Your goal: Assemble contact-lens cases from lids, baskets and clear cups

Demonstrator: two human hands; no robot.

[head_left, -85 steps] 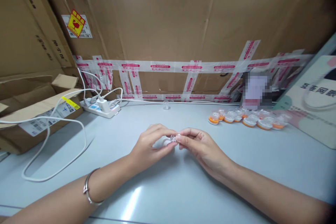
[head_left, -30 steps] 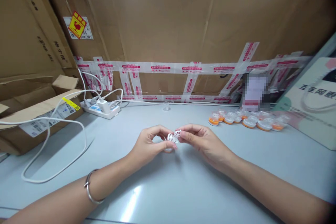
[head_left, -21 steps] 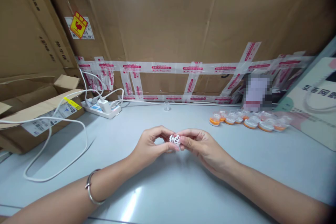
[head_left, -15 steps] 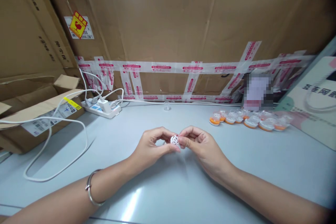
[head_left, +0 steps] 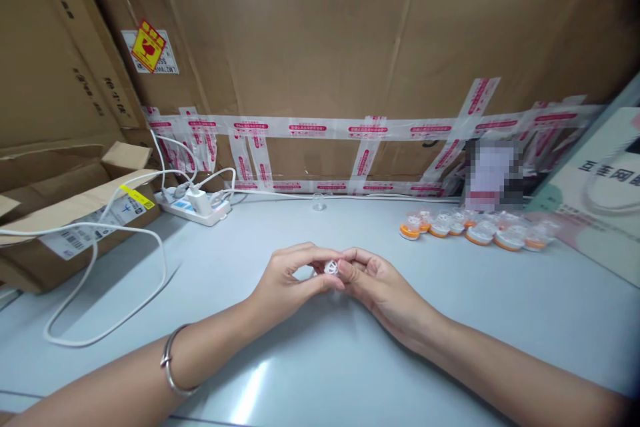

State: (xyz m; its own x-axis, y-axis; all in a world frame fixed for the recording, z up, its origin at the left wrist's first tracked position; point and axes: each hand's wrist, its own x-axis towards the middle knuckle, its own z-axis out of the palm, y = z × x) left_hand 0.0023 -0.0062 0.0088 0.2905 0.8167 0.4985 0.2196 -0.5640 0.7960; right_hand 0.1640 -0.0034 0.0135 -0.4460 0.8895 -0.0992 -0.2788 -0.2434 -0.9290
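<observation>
Between my two hands is a small white openwork plastic piece [head_left: 331,267], round with spoke-like ribs. My left hand [head_left: 295,273] pinches it from the left, thumb below and fingers above. From the right, my right hand [head_left: 373,277] presses its thumb and fingertips on the same piece, covering part of it. The fingertips of both hands meet around it, just above the table. A small clear plastic dome-like part [head_left: 319,202] sits on the table beyond my hands.
Several orange-and-white round pieces with clear tops [head_left: 481,232] stand at the back right. A white power strip [head_left: 200,208] with plugs, a looping white cable [head_left: 163,267] and an open cardboard box [head_left: 30,257] are at the left. A large taped carton [head_left: 300,47] closes off the back.
My right thumb and fingers have shifted slightly left over the white piece, which shows less now. The fingertips of both hands are closer together.
</observation>
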